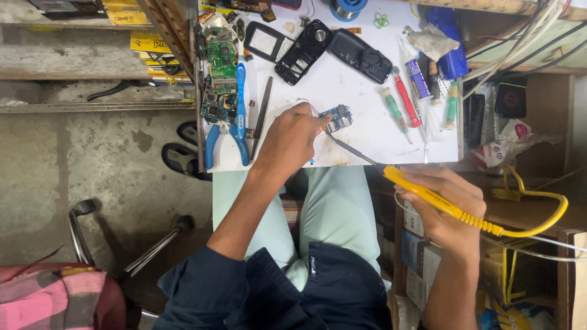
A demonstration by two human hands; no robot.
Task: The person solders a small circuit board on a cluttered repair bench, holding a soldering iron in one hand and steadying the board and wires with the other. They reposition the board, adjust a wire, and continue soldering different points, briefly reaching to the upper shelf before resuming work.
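Note:
My left hand (292, 135) rests on the white worktop (361, 98) and pinches a small blue circuit board (337, 117) with thin red wires at its edge. My right hand (449, 205) grips a yellow soldering iron (435, 197) by its handle; the dark metal tip (351, 148) reaches up to the lower edge of the circuit board. A yellow cord (544, 211) loops from the iron's back end to the right.
Black phone shells (333, 49), green circuit boards (220, 61), blue-handled pliers (211, 143), a blue toothbrush (241, 104), tweezers (263, 110) and red and green screwdrivers (400, 104) lie on the worktop. Cables hang at the upper right. A metal stool frame (85, 226) stands on the concrete floor at left.

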